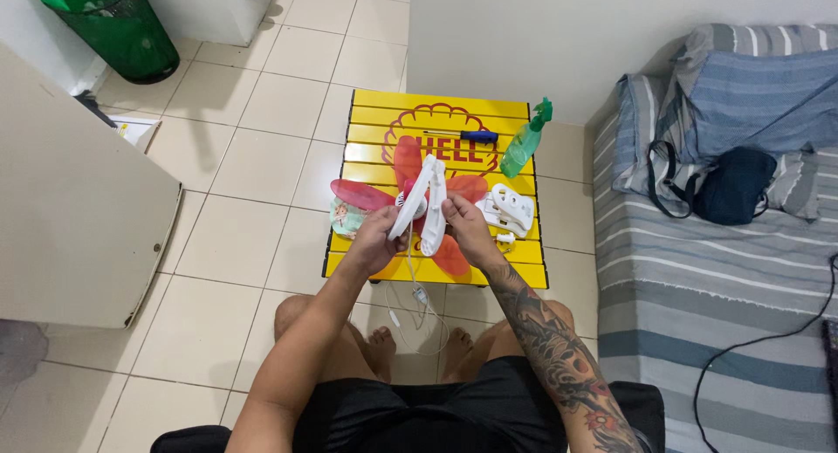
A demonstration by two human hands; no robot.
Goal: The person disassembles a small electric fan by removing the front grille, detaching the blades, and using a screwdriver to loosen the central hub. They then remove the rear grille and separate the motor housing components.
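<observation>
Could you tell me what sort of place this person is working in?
Most likely a room at home, perhaps a bedroom: a bed with a striped cover stands at the right, the floor is pale tile, and a green waste bin sits in the corner.

The room is bright and evenly lit, with soft light that seems to come from above. The low yellow slatted table throws a faint grey shadow to the left on the pale tiled floor. No strong glare shows. The picture is sharp; the wide lens bends lines at the edges.
</observation>
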